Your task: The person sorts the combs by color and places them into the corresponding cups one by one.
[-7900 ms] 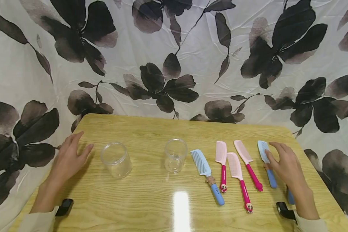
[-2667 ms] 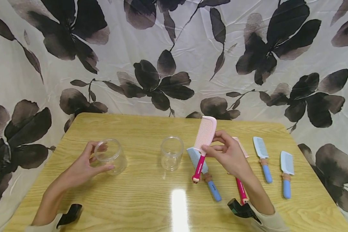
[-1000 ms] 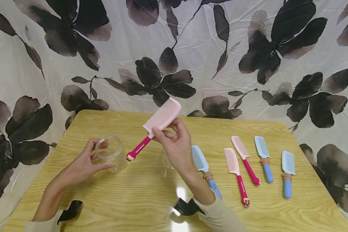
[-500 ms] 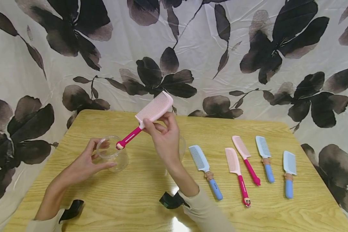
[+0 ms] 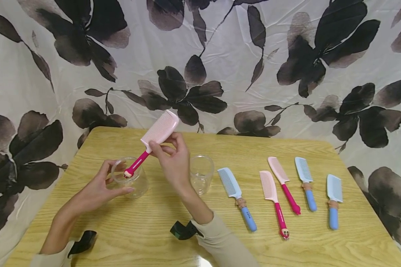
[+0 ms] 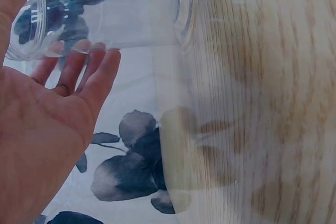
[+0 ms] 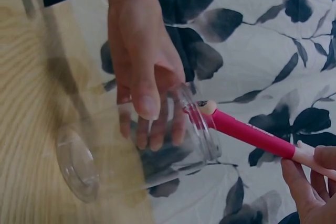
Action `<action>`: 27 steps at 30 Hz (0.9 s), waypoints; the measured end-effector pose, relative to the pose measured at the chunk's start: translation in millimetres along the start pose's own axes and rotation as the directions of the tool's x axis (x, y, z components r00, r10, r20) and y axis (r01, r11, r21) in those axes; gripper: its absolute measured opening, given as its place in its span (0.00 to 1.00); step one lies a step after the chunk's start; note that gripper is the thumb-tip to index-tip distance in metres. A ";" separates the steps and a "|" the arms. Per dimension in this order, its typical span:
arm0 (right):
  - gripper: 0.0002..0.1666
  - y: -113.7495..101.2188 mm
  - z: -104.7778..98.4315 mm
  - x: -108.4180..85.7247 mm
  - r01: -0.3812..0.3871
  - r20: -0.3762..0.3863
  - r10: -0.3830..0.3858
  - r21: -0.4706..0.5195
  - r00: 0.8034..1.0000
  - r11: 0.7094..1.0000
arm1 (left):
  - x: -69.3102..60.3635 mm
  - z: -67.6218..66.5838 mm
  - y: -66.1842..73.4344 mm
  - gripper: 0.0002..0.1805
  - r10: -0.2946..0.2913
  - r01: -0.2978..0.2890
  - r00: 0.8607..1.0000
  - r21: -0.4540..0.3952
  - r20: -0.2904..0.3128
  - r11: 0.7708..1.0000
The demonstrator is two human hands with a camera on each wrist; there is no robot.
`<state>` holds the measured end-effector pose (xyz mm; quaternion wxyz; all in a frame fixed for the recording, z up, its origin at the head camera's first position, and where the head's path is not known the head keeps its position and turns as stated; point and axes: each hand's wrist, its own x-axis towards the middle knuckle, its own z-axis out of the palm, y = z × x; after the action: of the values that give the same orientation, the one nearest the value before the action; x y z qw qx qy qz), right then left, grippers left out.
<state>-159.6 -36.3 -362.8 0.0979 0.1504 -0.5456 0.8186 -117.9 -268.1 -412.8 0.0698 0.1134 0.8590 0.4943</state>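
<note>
In the head view, my left hand (image 5: 95,191) grips a clear plastic jar (image 5: 141,188), which stands upright on the table, thumb in front and fingers behind. My right hand (image 5: 173,168) pinches a pink comb (image 5: 161,128) at the neck, between thumb and fingers. The comb is tilted, toothed part up and dark-pink handle (image 7: 252,137) pointing down to the left. Its character-head end is at the jar's mouth; how far inside it reaches is hard to tell. The left wrist view shows the fingers (image 6: 79,72) against the jar wall.
A second clear jar (image 5: 202,174) stands right of my right hand. Farther right lie a blue comb (image 5: 235,198), two pink combs (image 5: 274,202) (image 5: 284,183) and two more blue combs (image 5: 305,183) (image 5: 334,200) on the wooden table (image 5: 173,237). Floral cloth (image 5: 240,74) hangs behind.
My right hand took a pink comb from the table and carried it left; over the last second its handle end moved to the held jar's mouth. Earlier, my left hand took hold of that jar.
</note>
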 end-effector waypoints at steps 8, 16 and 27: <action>0.20 11.5 11.4 -2.7 -0.025 0.019 0.026 -0.065 0.999 0.998 | 0.6 0.6 -0.2 0.42 0.012 -0.012 1.000 -0.014 0.009 1.000; 0.17 20.0 20.6 -4.1 -0.029 0.067 0.041 -0.176 0.997 0.984 | 1.8 1.4 -0.9 0.40 0.023 -0.023 1.000 -0.020 0.012 1.000; 0.12 27.8 29.1 -6.4 -0.017 0.156 0.074 -0.339 0.985 0.941 | 1.5 1.4 -0.5 0.41 0.009 -0.009 1.000 -0.025 0.013 1.000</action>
<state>-158.6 -73.8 -378.7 0.0574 0.1867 -0.6868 0.7001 -119.1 -266.8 -414.0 0.0745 0.1196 0.8517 0.5047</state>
